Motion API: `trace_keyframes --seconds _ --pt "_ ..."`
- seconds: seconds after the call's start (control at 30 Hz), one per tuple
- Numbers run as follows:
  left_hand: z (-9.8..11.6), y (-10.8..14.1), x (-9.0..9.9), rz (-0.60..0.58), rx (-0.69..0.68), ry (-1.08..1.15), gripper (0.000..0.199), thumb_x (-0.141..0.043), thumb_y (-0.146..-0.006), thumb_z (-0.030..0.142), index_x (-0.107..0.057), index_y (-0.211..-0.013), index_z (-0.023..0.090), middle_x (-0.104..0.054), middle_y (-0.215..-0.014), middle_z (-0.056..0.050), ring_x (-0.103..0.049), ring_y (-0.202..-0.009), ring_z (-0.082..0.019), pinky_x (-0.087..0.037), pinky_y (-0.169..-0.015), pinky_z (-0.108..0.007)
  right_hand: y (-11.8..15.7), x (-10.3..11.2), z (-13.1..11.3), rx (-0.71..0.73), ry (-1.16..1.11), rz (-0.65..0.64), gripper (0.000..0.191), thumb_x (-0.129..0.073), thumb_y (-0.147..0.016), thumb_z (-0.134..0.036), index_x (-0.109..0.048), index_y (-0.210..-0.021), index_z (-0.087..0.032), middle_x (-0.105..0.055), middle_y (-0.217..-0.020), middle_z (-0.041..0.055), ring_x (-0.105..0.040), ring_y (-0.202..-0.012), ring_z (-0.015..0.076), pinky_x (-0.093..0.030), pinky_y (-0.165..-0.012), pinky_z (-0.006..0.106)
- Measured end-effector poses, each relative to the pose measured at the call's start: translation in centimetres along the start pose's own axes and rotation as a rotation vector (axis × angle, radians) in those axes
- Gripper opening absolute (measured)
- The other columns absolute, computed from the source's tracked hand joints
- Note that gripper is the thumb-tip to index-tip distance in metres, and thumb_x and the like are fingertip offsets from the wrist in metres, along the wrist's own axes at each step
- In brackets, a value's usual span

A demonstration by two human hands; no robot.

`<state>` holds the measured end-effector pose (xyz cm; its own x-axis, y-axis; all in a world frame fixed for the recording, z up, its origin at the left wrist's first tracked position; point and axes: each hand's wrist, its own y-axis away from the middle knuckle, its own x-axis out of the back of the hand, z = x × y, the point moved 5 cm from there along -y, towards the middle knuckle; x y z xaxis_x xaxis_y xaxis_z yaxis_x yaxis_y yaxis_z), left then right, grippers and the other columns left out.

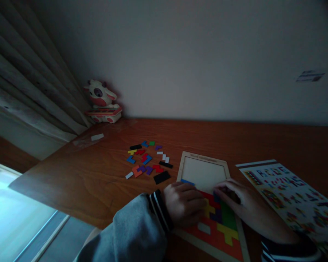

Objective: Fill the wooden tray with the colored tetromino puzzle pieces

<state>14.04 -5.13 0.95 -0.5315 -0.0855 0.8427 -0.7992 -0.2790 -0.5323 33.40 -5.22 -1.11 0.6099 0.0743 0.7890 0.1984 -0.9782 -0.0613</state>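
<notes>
A wooden puzzle board lies in front of me, its nearer part filled with coloured block pieces and its far part bare. My left hand rests over the board's left side, fingers stretched across the pieces, with the tips partly hidden. At the right side, my right hand pinches a small dark blue puzzle piece low over the laid pieces. Around it are a green piece, a yellow piece and a purple piece. A blue piece sits by the left rim.
Loose puzzle pieces, among them a black one and an orange one, are scattered left of the board. A printed pattern sheet lies at right. A cow toy stands at the back left, near the curtain and wall.
</notes>
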Motion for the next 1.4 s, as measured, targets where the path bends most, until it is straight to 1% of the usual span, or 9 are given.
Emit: trace_keyframes --seconds 0.1,0.23,0.33,0.43,0.63,0.97,1.13,1.23,1.4 --pt "-3.0 0.9 1.5 0.017 0.13 -0.028 0.023 -0.049 -0.092 0.024 -0.066 -0.107 0.018 -0.073 -0.103 -0.006 -0.067 -0.093 -0.018 -0.056 -0.083 -0.032 0.1 0.1 -0.1 -0.006 0.003 0.014 0.028 -0.049 -0.094 -0.046 -0.067 -0.094 -0.026 -0.071 -0.097 0.0044 -0.067 -0.091 0.021 -0.052 -0.081 0.034" --pt "-9.4 3.9 4.4 0.022 0.471 -0.184 0.029 -0.043 -0.094 0.018 -0.064 -0.114 0.018 -0.069 -0.115 -0.009 -0.065 -0.104 -0.022 -0.054 -0.093 -0.039 0.3 0.4 -0.7 0.002 -0.017 0.033 0.026 -0.048 -0.095 -0.042 -0.069 -0.093 -0.026 -0.071 -0.096 0.0041 -0.067 -0.088 0.0196 -0.053 -0.079 0.032" --pt "-13.6 6.9 5.8 -0.114 0.69 -0.314 0.031 -0.044 -0.092 0.017 -0.063 -0.116 0.017 -0.066 -0.122 -0.012 -0.061 -0.114 -0.026 -0.047 -0.103 -0.045 0.2 0.6 -0.8 -0.003 -0.01 0.037 0.025 -0.048 -0.095 -0.04 -0.068 -0.092 -0.026 -0.071 -0.095 0.0036 -0.067 -0.087 0.0187 -0.053 -0.077 0.031" --pt "-15.7 9.2 6.5 -0.207 0.874 -0.352 0.032 -0.046 -0.094 0.023 -0.061 -0.122 0.018 -0.065 -0.126 -0.011 -0.06 -0.117 -0.025 -0.046 -0.104 -0.041 0.2 0.6 -0.8 0.006 0.011 0.029 0.025 -0.048 -0.095 -0.041 -0.068 -0.092 -0.025 -0.07 -0.095 0.004 -0.066 -0.089 0.0198 -0.052 -0.079 0.033" --pt "-15.9 10.0 6.5 -0.269 0.975 -0.319 0.033 -0.054 -0.092 0.031 -0.062 -0.124 0.024 -0.065 -0.127 -0.008 -0.06 -0.117 -0.026 -0.048 -0.101 -0.04 0.2 0.4 -0.7 -0.003 -0.013 0.035 0.028 -0.046 -0.096 -0.042 -0.067 -0.093 -0.024 -0.07 -0.095 0.0058 -0.066 -0.089 0.0208 -0.052 -0.08 0.035" --pt "-16.5 10.3 6.7 -0.148 0.997 -0.264 0.035 -0.058 -0.088 0.034 -0.063 -0.121 0.023 -0.066 -0.125 -0.007 -0.063 -0.112 -0.025 -0.051 -0.097 -0.037 0.2 0.6 -0.9 -0.004 -0.002 0.044 0.024 -0.049 -0.094 -0.041 -0.068 -0.091 -0.026 -0.071 -0.094 0.0043 -0.067 -0.087 0.0204 -0.053 -0.078 0.034" --pt "-16.8 10.3 6.3 -0.182 1.003 -0.308 0.033 -0.055 -0.09 0.031 -0.064 -0.121 0.026 -0.069 -0.119 -0.006 -0.063 -0.112 -0.026 -0.049 -0.098 -0.04 0.2 0.5 -0.9 0.009 0.002 0.045 0.024 -0.048 -0.094 -0.04 -0.067 -0.092 -0.026 -0.071 -0.095 0.0046 -0.067 -0.088 0.0203 -0.053 -0.078 0.034" --pt "-16.9 10.4 6.4 -0.117 1.059 -0.207 0.032 -0.061 -0.085 0.031 -0.066 -0.116 0.024 -0.072 -0.112 -0.005 -0.068 -0.103 -0.025 -0.053 -0.092 -0.037 0.2 0.6 -1.1 0.007 0.008 0.046 0.023 -0.048 -0.094 -0.039 -0.067 -0.091 -0.026 -0.07 -0.093 0.0038 -0.067 -0.087 0.0196 -0.053 -0.078 0.032" --pt "-17.0 10.5 6.7 0.101 1.123 0.043 0.033 -0.067 -0.078 0.03 -0.067 -0.109 0.02 -0.075 -0.101 -0.003 -0.072 -0.088 -0.02 -0.057 -0.084 -0.032 0.2 0.6 -1.4 0.009 0.006 0.044 0.021 -0.048 -0.094 -0.035 -0.067 -0.091 -0.025 -0.07 -0.093 0.0044 -0.067 -0.087 0.0194 -0.053 -0.078 0.032"
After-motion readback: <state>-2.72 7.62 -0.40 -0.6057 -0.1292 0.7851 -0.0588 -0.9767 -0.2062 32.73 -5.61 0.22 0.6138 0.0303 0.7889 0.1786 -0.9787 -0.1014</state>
